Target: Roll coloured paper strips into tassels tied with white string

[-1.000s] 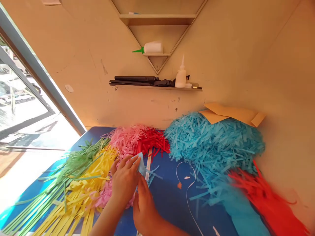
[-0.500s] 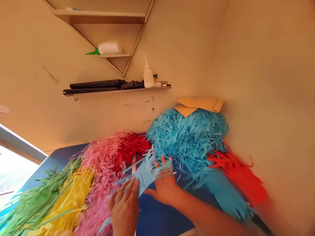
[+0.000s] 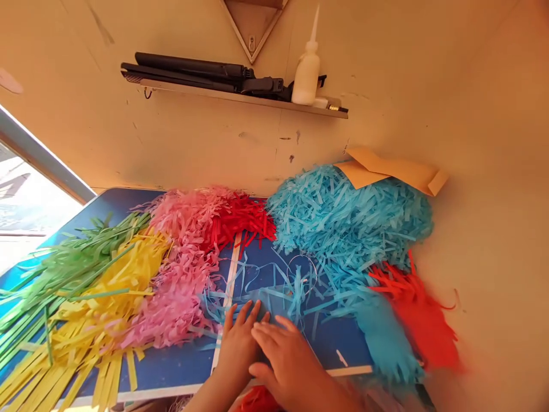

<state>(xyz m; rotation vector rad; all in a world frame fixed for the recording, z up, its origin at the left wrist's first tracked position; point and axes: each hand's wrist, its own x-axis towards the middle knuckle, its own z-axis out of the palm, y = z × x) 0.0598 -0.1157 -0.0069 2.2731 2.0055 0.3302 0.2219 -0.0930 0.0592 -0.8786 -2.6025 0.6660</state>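
My left hand (image 3: 239, 342) and my right hand (image 3: 286, 356) lie side by side, palms down with fingers stretched flat, near the front edge of the blue table (image 3: 171, 366). Both press on a piece of light blue fringed paper (image 3: 274, 292) whose cut strips fan out away from me. Neither hand grips anything. A thin white ruler or strip (image 3: 226, 289) runs along the table just left of my left hand. A loop of thin wire (image 3: 302, 269) rests among the blue strips.
Piles of cut paper ring the hands: green (image 3: 68, 257), yellow (image 3: 98, 309), pink (image 3: 180, 269), red (image 3: 240, 220), a big light blue heap (image 3: 347, 212) with tan card (image 3: 386, 169) on top, more red (image 3: 420, 312) at right. A wall shelf holds a glue bottle (image 3: 306, 63).
The light blue fringed piece went from held up in both hands to spread flat on the table. Both hands came down near the front edge and flattened on it. The view tilted downward.
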